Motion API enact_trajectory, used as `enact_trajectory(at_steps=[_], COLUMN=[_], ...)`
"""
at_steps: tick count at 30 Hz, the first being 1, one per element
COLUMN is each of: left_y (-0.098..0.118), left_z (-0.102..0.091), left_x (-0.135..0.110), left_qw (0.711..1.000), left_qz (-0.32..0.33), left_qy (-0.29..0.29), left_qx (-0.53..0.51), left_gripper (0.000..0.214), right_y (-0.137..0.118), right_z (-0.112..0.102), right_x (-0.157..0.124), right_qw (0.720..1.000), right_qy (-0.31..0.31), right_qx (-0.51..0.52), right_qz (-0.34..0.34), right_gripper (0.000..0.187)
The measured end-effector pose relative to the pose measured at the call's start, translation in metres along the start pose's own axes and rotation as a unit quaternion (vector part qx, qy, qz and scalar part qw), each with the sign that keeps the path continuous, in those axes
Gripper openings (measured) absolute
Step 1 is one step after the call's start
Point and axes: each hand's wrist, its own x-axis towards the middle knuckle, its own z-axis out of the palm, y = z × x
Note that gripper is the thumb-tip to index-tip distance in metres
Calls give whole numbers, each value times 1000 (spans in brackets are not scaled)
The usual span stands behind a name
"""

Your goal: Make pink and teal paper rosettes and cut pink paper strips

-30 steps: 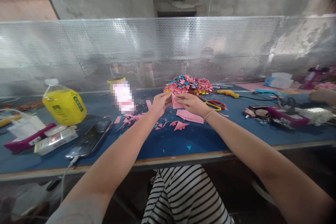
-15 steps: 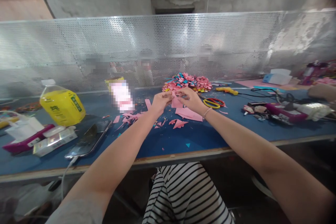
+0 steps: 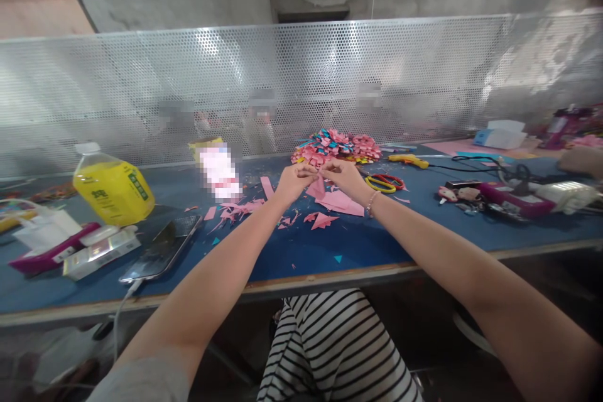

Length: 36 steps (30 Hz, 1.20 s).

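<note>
Between my two hands hangs a small piece of pink paper (image 3: 316, 189), pinched along its top and gathered into folds. My left hand (image 3: 298, 181) is closed on its upper left side, fingertips touching it. My right hand (image 3: 343, 177), with a bracelet at the wrist, pinches the same paper from the right. Just behind my hands rises a pile of pink, blue and yellow paper pieces (image 3: 330, 146). Flat pink sheets (image 3: 342, 202) lie below my right hand, beside a folded pink scrap (image 3: 321, 220). Thin pink offcuts (image 3: 240, 208) are strewn left of my left hand.
Scissors with red and yellow handles (image 3: 380, 184) and a yellow glue gun (image 3: 409, 161) lie to the right. A bottle of yellow liquid (image 3: 113, 188), a phone on a cable (image 3: 162, 250) and a blurred lit screen (image 3: 220, 171) stand left. A perforated metal screen (image 3: 301, 63) closes off the back.
The pink paper, flat half a second ago, is now creased and gathered at the top. My fingertips have come closer together around it.
</note>
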Motion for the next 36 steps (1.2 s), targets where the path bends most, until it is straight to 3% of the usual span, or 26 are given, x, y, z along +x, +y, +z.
enact_trajectory(at_steps=[7, 20, 27, 36], left_y=[0, -2, -1, 4], left_z=[-2, 1, 0, 0], left_x=[0, -2, -3, -6], left_qw=[999, 999, 999, 998], left_qz=[31, 51, 33, 26], left_qy=[-7, -7, 1, 17], left_qx=[14, 10, 11, 55], left_gripper=[6, 13, 11, 13], right_y=[2, -1, -4, -3], right_z=[2, 6, 8, 8], right_x=[0, -1, -4, -4], right_qw=[998, 992, 988, 985], right_qy=[9, 38, 18, 49], right_qx=[53, 111, 144, 148], right_qz=[33, 50, 42, 80], right_gripper=[14, 17, 16, 19])
